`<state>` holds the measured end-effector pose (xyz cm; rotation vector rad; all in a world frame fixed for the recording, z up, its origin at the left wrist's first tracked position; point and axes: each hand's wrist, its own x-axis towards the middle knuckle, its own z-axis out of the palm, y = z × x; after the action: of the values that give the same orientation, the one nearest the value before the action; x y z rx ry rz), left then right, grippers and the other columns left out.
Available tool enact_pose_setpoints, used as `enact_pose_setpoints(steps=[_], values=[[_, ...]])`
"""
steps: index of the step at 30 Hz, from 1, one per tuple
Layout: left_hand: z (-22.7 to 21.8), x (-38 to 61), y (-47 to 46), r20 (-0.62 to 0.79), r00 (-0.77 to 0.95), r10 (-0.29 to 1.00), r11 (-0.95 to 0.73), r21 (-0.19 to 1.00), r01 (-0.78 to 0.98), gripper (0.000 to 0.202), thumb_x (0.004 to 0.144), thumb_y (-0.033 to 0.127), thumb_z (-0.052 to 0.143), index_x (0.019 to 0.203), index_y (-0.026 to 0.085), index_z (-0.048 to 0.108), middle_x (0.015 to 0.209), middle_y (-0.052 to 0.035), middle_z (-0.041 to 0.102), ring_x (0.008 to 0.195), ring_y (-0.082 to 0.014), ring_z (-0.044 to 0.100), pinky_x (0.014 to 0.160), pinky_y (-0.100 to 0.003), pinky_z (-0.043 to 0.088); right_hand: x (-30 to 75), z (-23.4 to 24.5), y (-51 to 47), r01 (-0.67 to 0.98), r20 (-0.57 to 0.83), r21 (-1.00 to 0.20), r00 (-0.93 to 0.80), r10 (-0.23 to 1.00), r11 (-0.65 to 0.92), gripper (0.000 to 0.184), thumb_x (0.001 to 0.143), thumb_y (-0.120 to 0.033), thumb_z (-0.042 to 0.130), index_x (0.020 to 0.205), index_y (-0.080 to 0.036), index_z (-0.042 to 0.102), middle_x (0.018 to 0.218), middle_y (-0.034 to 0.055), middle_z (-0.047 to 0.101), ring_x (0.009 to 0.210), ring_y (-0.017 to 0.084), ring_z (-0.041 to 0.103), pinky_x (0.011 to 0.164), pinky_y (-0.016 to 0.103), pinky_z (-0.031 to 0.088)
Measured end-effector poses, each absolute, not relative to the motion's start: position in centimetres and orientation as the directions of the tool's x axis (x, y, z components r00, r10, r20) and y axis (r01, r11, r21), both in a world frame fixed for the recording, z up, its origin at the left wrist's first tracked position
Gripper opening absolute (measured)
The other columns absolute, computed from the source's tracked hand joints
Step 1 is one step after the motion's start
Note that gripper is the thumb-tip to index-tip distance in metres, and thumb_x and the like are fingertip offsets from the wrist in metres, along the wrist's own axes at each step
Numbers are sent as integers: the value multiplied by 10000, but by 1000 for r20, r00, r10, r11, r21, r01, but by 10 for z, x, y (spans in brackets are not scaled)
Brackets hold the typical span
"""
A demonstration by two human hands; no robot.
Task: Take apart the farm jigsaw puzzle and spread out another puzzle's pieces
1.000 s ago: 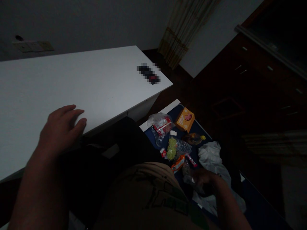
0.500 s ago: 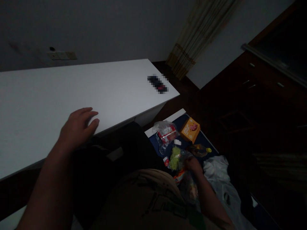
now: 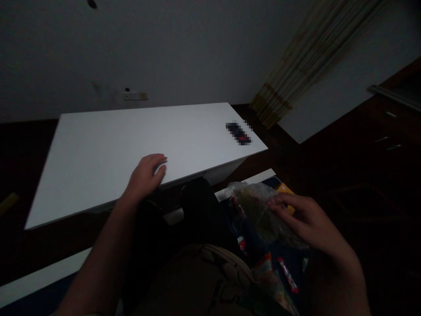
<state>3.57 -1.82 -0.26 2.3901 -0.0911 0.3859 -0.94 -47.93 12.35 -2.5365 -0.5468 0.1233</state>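
Observation:
My left hand [image 3: 146,175] rests at the near edge of the white table [image 3: 108,145], its fingers loosely curved and apart, holding nothing. On the right, my right hand [image 3: 309,221] pinches a clear plastic bag [image 3: 255,206] with something green inside, raised over the dark blue surface [image 3: 251,259]. Partly behind that hand shows an orange-yellow box [image 3: 284,189]. Below the bag lie a small red and white packet [image 3: 242,244], a slim red wrapped stick [image 3: 288,275] and another clear bag with an orange part [image 3: 269,272].
A pixelated dark object [image 3: 238,133] lies near the table's right end. Beyond are a wall with sockets [image 3: 134,95], a long curtain [image 3: 279,87] and a dark wooden cabinet [image 3: 384,171]. My legs [image 3: 200,210] are under the table edge.
My right hand has lifted the bag with green contents up from among the packages. My view has shifted, showing the table's left end; my left hand stays at its near edge.

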Motion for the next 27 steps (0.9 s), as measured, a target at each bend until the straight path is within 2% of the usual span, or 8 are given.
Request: enact_pose_setpoints(steps=[3,5,7,9,12,15,21,27], values=[[2,17,-42,269,953,139,-447,876,-182,395,970,461,619,1265,209,691,1365,-130,682,1305,-308,610,1181,-551,438,32,149,-422,642,388,-617,751,534,-455,37,941,-264,750,956,-254,782,921,37,790,822,209,749,742,300,584],[4,6,-56,148,973,179,-41,989,-143,464,984,531,629,1325,216,653,1370,-144,687,1273,-306,643,1136,-530,482,66,149,-376,702,533,-655,691,488,-279,37,910,-246,792,946,-255,789,910,29,783,837,200,740,790,315,590],[5,4,-61,32,980,195,379,920,-105,597,984,661,585,1407,240,599,1393,-150,676,1202,-318,684,1036,-538,550,104,137,-324,652,551,-748,713,434,-122,81,891,-304,809,929,-239,778,904,26,760,825,193,720,764,323,600],[4,11,-50,-12,953,302,570,804,-171,631,971,717,575,1383,241,615,1377,-139,687,1186,-306,690,993,-496,575,138,114,-271,517,473,-855,752,458,35,196,865,-391,818,950,-225,760,930,21,738,786,178,691,676,303,595],[2,28,-11,-37,805,592,494,806,-326,536,878,615,747,1199,189,696,1214,-110,750,1076,-259,715,922,-383,585,174,71,-204,351,334,-934,780,529,73,297,822,-454,809,983,-214,745,925,19,727,790,180,670,665,307,584],[1,43,28,-38,696,717,315,909,-275,515,811,598,788,1059,150,737,1069,-101,773,919,-225,722,830,-333,577,190,31,-165,398,324,-917,732,600,9,311,805,-455,767,968,-191,758,926,47,749,794,192,658,744,341,567],[16,75,51,-9,702,712,150,979,-140,431,739,507,823,941,127,787,915,-113,791,768,-219,707,733,-340,568,196,-14,-151,417,286,-899,791,541,-135,320,828,-458,657,967,-188,759,982,84,782,882,239,699,857,375,547],[48,125,53,110,702,704,-112,993,-42,278,786,404,767,894,152,817,908,-100,795,847,-240,705,786,-335,538,209,-28,-170,360,278,-886,917,285,-293,421,879,-484,584,1145,-181,705,1020,114,771,952,278,699,913,413,531]])
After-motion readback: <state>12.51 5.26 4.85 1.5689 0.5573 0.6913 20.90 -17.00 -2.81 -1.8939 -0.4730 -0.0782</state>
